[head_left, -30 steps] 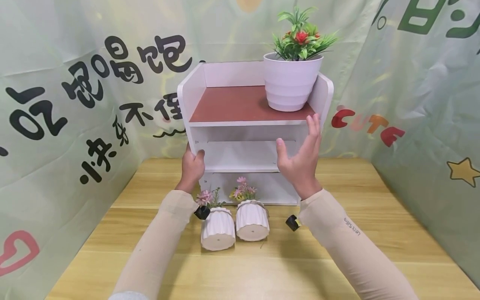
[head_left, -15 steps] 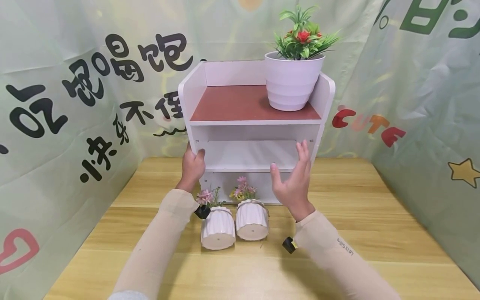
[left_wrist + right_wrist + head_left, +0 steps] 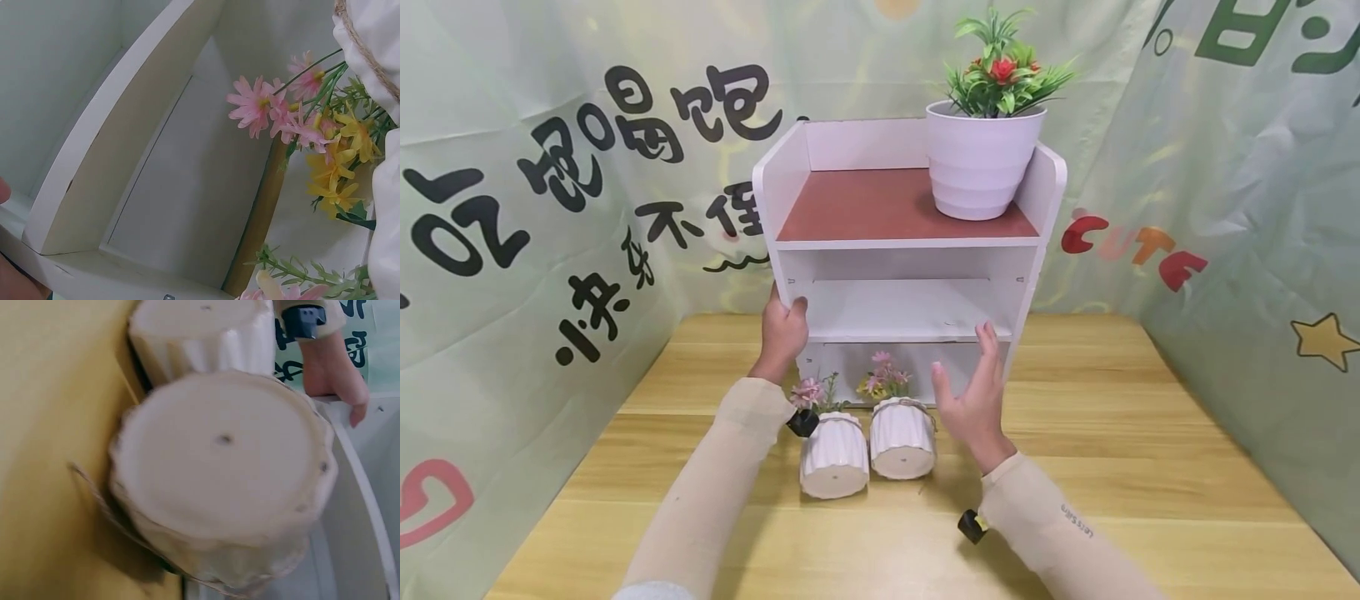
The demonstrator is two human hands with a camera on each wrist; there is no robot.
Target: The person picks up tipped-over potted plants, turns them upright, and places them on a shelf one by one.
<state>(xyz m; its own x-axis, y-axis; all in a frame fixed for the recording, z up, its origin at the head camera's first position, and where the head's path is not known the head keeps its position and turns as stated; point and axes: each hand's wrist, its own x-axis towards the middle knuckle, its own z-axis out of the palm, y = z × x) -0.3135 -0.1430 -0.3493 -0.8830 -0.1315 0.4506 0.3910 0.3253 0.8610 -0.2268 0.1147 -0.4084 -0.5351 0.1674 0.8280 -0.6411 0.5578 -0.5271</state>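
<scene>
Dropped since a second ago: right hand (image 3: 972, 400), from the top shelf edge down beside the right-hand ribbed pot (image 3: 903, 437), fingers spread wide, holding nothing. Left hand (image 3: 782, 332) gripping the white shelf unit's (image 3: 790, 187) left panel. Pot lying on its side against the unit's foot; probably ceramic, fragile, best taken round the body.

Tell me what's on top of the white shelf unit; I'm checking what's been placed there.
On the shelf unit's red-brown top board stands one large white pot with green leaves and red flowers, at the right side. The board behind the pot is hidden by it. The left hand grips the unit's left wall.
</scene>
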